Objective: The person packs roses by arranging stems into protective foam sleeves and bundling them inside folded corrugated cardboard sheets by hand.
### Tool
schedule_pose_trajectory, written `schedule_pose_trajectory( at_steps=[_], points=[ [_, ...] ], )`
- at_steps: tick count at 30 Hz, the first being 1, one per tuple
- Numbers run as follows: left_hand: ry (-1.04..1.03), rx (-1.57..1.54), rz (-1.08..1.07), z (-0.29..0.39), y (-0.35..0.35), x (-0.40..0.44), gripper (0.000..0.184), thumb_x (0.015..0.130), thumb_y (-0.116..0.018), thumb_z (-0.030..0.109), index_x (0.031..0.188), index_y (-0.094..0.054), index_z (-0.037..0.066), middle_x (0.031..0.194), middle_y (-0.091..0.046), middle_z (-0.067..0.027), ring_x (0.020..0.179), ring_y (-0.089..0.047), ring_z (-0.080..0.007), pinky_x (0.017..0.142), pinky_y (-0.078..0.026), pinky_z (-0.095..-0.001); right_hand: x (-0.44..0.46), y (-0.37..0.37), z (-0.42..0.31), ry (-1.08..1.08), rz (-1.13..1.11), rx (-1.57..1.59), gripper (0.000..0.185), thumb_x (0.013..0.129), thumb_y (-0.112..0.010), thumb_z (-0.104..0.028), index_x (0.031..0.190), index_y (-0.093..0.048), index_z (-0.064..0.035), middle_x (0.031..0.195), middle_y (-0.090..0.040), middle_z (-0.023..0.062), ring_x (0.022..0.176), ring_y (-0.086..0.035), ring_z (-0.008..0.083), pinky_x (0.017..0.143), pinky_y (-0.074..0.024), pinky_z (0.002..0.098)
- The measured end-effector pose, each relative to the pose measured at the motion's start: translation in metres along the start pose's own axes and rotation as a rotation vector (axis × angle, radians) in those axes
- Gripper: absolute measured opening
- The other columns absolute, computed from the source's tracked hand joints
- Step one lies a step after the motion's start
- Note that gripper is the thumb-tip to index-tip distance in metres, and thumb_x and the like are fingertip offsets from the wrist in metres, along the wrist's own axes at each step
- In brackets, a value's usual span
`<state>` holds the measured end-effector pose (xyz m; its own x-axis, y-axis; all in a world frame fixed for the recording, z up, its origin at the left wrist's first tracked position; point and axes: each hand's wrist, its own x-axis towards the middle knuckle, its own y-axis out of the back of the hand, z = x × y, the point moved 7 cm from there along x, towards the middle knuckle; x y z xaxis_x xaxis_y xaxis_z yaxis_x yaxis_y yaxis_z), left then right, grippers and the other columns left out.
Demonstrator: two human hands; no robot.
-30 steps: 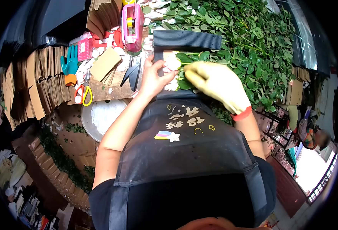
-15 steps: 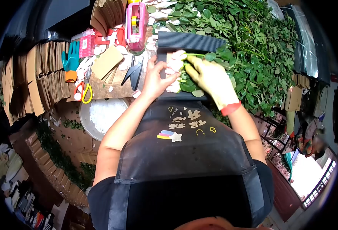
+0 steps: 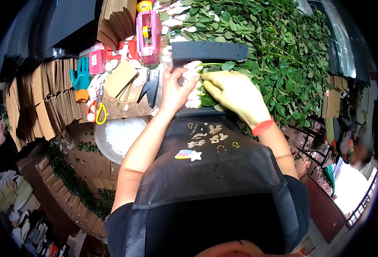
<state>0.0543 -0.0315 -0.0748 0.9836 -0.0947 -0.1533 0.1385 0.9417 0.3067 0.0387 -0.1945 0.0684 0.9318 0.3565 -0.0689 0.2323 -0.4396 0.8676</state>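
Orange-and-yellow handles mark the scissors (image 3: 97, 112), well left of the black holder (image 3: 210, 51). Nearer its left side rests a black tool (image 3: 149, 91), where a sideways swing could knock it away. At the holder's left end, the bare left hand (image 3: 176, 91) has thumb and fingers on the pink flowers (image 3: 193, 104), which lie inside the holder; whether it pinches or merely steadies them, I cannot tell. Too much thumb pressure could bruise them. Further right in the holder, the gloved right hand (image 3: 236, 92) curls over the stems (image 3: 212, 64); its grip is hidden, and a hard tug might snap one. Leaves (image 3: 283, 73) crowd the holder's right side and could snag.
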Motion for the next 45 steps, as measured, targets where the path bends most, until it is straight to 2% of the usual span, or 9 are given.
schedule_pose_trajectory(
  at_steps=[3, 8, 13, 19, 23, 33, 36, 40, 45],
  points=[
    [0.016, 0.017, -0.006, -0.004, 0.001, 0.0, 0.046, 0.081, -0.089, 0.034, 0.115, -0.073, 0.008, 0.145, -0.045, -0.0326, 0.139, -0.045, -0.0444, 0.116, -0.039, -0.0466, -0.006, 0.026, 0.008, -0.105, 0.182, 0.178, 0.024, 0.1, -0.064, -0.024, 0.118, -0.074, -0.0116, 0.121, -0.074, 0.0096, 0.113, -0.068, 0.0293, 0.1, -0.051, 0.0405],
    [0.023, -0.018, -0.02, -0.011, -0.002, 0.002, 0.049, 0.081, -0.09, 0.035, 0.118, -0.073, 0.007, 0.149, -0.042, -0.0342, 0.143, -0.042, -0.0443, 0.118, -0.038, -0.0468, 0.004, -0.033, 0.058, -0.22, -0.03, 0.653, 0.03, 0.099, -0.052, -0.002, 0.119, -0.074, -0.0079, 0.135, -0.069, 0.0112, 0.123, -0.066, 0.0259, 0.107, -0.0496, 0.0356],
    [0.066, -0.026, -0.03, -0.012, -0.002, 0.0, 0.052, 0.081, -0.09, 0.035, 0.12, -0.072, 0.004, 0.153, -0.038, -0.0347, 0.146, -0.039, -0.0444, 0.12, -0.036, -0.0466, 0.021, -0.036, 0.038, 0.077, 0.016, 0.555, 0.045, 0.089, -0.044, 0.012, 0.123, -0.071, -0.0025, 0.133, -0.069, 0.0181, 0.121, -0.067, 0.0337, 0.108, -0.0504, 0.0387],
    [0.041, -0.058, -0.039, -0.013, -0.004, 0.001, 0.055, 0.082, -0.089, 0.034, 0.122, -0.07, 0.001, 0.154, -0.037, -0.0342, 0.146, -0.039, -0.0444, 0.119, -0.036, -0.0465, 0.017, -0.05, 0.042, 0.066, 0.174, 0.519, 0.038, 0.089, -0.05, 0.009, 0.117, -0.072, -0.0043, 0.13, -0.069, 0.018, 0.12, -0.066, 0.0352, 0.105, -0.0516, 0.0409],
    [0.06, -0.062, -0.026, -0.014, -0.005, -0.001, 0.059, 0.082, -0.089, 0.034, 0.125, -0.068, 0.0, 0.153, -0.037, -0.0342, 0.145, -0.039, -0.0449, 0.118, -0.036, -0.0462, 0.023, -0.023, 0.005, 0.08, 0.116, 0.087, 0.036, 0.088, -0.057, 0.003, 0.12, -0.072, -0.0068, 0.122, -0.073, 0.0148, 0.105, -0.07, 0.0375, 0.089, -0.0579, 0.0451],
    [-0.05, -0.116, 0.033, -0.005, 0.013, -0.008, 0.057, 0.087, -0.082, 0.039, 0.124, -0.059, 0.002, 0.123, -0.06, -0.0233, 0.121, -0.057, -0.0389, 0.107, -0.044, -0.0422, 0.017, 0.01, -0.007, 0.013, 0.144, 0.127, 0.032, 0.098, -0.058, -0.004, 0.128, -0.07, -0.0044, 0.126, -0.072, 0.0175, 0.116, -0.069, 0.0329, 0.101, -0.0541, 0.0389],
    [-0.215, 0.283, 0.216, -0.009, 0.09, -0.004, 0.042, 0.089, -0.077, 0.022, 0.124, -0.064, 0.002, 0.119, -0.066, -0.0197, 0.101, -0.068, -0.0341, 0.09, -0.054, -0.041, -0.008, 0.013, -0.004, -0.167, 0.229, 0.522, 0.037, 0.101, -0.061, -0.011, 0.137, -0.066, -0.0045, 0.132, -0.071, 0.0155, 0.122, -0.068, 0.0272, 0.107, -0.0499, 0.0348],
    [-0.049, 1.165, 0.296, -0.055, 0.182, 0.019, 0.086, 0.076, -0.087, 0.022, 0.149, -0.046, 0.0, 0.149, -0.055, -0.0222, 0.14, -0.048, -0.0434, 0.118, -0.036, -0.0541, -0.018, -0.005, 0.003, -0.139, 0.189, 0.44, 0.036, 0.101, -0.062, -0.011, 0.135, -0.067, -0.0033, 0.131, -0.071, 0.0171, 0.121, -0.069, 0.0291, 0.106, -0.0505, 0.0359],
    [-0.086, 1.027, 0.057, -0.076, 0.206, 0.033, 0.099, 0.072, -0.09, 0.032, 0.151, -0.043, -0.006, 0.13, -0.067, -0.0217, 0.123, -0.064, -0.0355, 0.117, -0.037, -0.058, -0.022, 0.002, -0.001, -0.105, 0.212, 0.369, 0.034, 0.102, -0.062, -0.008, 0.135, -0.067, -0.0008, 0.13, -0.072, 0.0169, 0.119, -0.069, 0.0266, 0.106, -0.0506, 0.0343]
  ],
)
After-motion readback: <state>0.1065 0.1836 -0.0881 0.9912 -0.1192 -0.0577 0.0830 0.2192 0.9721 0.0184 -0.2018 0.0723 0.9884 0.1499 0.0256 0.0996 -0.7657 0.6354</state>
